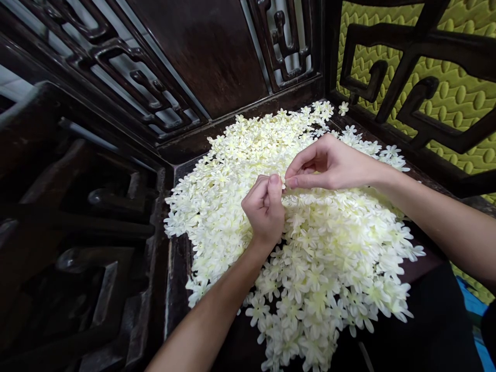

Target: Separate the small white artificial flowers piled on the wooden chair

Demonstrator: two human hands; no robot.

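Both hands meet fingertip to fingertip above the heap of white flowers (310, 248), left hand (264, 206) and right hand (333, 163) pinching one small flower (284, 183) between them, equally near, the heap spreading directly beneath on the dark wooden seat (182, 248).

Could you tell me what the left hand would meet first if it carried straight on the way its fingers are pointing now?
Probably the right hand: the left hand points up and slightly right, its fingers almost touching the right fingertips over the pile of white flowers. Depth is hard to judge.
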